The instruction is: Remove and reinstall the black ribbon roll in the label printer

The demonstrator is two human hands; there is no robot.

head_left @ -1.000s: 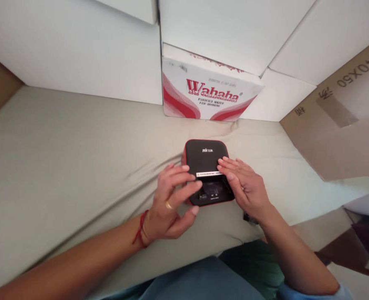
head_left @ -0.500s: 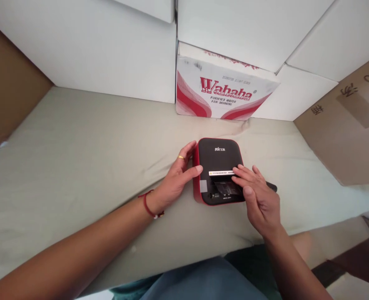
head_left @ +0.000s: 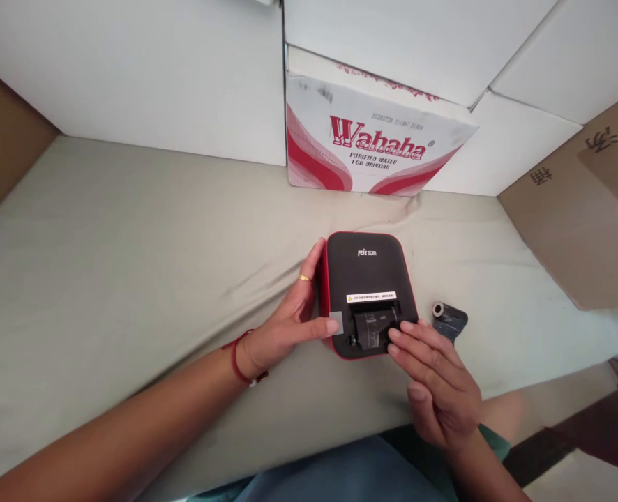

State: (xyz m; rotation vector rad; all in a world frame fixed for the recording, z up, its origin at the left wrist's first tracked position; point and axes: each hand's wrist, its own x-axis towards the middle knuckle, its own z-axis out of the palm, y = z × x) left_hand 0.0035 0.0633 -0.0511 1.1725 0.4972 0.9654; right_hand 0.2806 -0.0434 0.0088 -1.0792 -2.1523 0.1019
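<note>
**Printer between two hands, dark strip by the right fingertips**

The printer [head_left: 366, 272] is resting on the tabletop [head_left: 157, 223], its long axis running away from the person and leaning slightly left. The left hand [head_left: 282, 328] is bracing its left side, thumb spread from the fingers and touching a grey patch [head_left: 339, 317]. The right hand [head_left: 448, 390] is meeting its near right corner, fingers close together, thumb apart, lying nearer the dark strip [head_left: 372, 328] in its front slot. A dark roll [head_left: 453, 317] is lying just right of the printer; a Wahaha box [head_left: 382, 139] is standing beyond it, the tabletop's edge running on its near side.
</note>
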